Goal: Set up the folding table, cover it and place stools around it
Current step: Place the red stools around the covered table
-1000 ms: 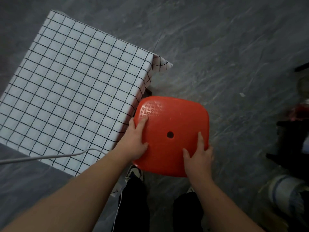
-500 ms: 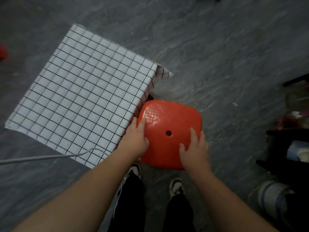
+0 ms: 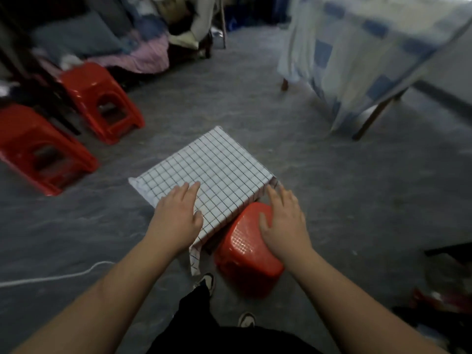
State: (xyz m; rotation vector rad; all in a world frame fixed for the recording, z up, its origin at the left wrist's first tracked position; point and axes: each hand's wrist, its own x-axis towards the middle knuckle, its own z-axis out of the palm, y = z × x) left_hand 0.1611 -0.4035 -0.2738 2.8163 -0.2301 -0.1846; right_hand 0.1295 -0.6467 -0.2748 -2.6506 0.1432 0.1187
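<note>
Head view: your left hand (image 3: 176, 221) lies flat on the covered desk (image 3: 217, 164), right hand (image 3: 283, 223) open atop the red plastic stool (image 3: 245, 251). Stool looks light, rigid, glossy; take it by the seat rim.

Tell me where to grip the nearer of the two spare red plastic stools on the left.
Grip the nearer red plastic stool by two opposite edges of its flat seat, coming from above: it stands upright on the grey floor, top unobstructed.

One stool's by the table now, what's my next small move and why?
Probably reach for the nearer red stool at far left. The placed stool already sits at the covered table's edge, and both hands, left and right, are open.
</note>
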